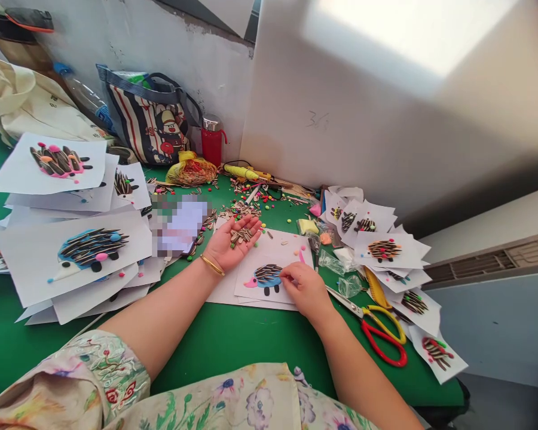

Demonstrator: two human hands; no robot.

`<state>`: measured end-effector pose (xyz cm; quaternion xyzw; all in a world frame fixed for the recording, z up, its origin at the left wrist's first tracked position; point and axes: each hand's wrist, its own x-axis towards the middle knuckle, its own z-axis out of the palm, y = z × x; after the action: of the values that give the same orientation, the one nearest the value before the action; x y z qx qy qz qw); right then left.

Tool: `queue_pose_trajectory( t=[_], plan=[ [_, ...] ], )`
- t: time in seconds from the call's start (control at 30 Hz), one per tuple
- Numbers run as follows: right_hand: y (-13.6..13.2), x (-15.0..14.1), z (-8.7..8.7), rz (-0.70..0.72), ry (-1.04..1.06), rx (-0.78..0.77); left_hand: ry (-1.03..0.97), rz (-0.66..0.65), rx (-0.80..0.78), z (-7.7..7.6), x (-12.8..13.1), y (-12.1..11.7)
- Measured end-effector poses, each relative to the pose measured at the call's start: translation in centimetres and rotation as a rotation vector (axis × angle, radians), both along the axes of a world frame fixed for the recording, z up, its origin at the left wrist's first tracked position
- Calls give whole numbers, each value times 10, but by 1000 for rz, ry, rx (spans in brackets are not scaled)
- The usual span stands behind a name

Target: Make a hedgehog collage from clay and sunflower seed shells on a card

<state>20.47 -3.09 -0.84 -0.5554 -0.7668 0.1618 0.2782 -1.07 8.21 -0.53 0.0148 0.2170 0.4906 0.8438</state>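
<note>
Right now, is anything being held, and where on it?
The left grip cups loose seeds from underneath; whether the right grip pinches anything can't be told.

Left grip (226,245) palm up, pile of seeds (241,237) on it. Right grip (308,291) fingertips together at the rear edge of the blue hedgehog (268,275), pink snout facing left; can't tell if a seed is pinched. Scissors (366,311) just right of that arm. Hedgehog cards (31,263) stacked left, more fanned out right. Loose seeds behind, on green table (269,337). Red bottle (212,146) beside striped bag (137,122).
</note>
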Motion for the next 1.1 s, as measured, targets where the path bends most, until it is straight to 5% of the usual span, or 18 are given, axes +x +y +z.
queue_pose_trajectory(
  t=[0.73,1.1],
  plan=[
    [4,-12,-13,34,-242,159,14,-3,-6,1,0,0],
    [4,-10,-17,33,-161,177,1,-13,-10,1,0,-2]
  ],
)
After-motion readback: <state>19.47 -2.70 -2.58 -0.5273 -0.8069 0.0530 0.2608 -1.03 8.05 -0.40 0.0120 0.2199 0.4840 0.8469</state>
